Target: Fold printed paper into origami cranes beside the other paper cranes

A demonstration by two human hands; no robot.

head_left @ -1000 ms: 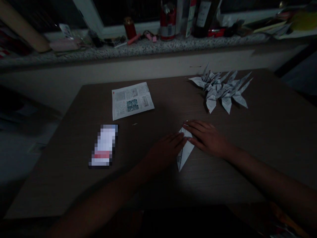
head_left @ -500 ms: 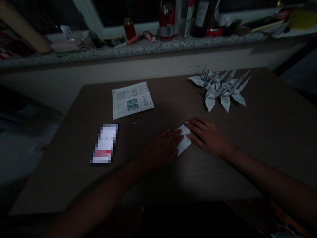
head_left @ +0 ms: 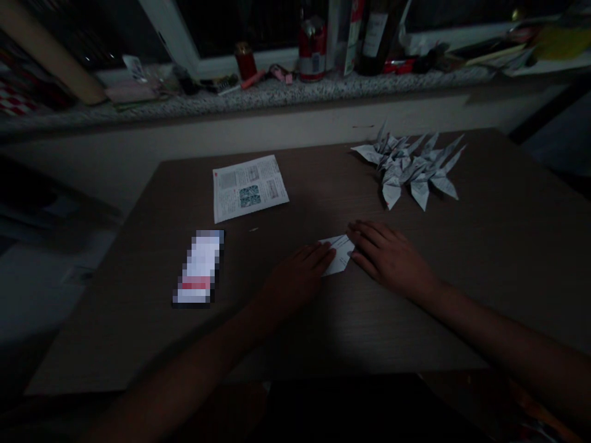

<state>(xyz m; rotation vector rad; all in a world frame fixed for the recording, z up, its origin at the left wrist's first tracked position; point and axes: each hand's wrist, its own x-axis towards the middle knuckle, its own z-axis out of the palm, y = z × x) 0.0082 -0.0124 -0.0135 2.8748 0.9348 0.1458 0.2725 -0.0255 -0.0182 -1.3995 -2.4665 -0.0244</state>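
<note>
A small folded piece of printed paper [head_left: 338, 255] lies flat on the wooden tabletop, between my two hands. My left hand [head_left: 295, 277] rests palm down, its fingertips against the paper's left end. My right hand [head_left: 388, 258] lies flat with its fingers spread, the fingertips on the paper's right end. Neither hand grips it. Further back and to the right, several origami cranes [head_left: 406, 172] folded from printed paper lie in a heap.
A printed paper sheet [head_left: 249, 187] and a pixelated, unreadable flat object [head_left: 198, 267] lie on the brown table [head_left: 115, 320]. Behind the table, a granite sill [head_left: 277, 95] holds a red can [head_left: 313, 55], a dark bottle [head_left: 378, 37] and assorted small items.
The paper has turned from pointing toward me to lying nearly sideways, and it looks shorter. Both hands have shifted with it, and the view has moved slightly.
</note>
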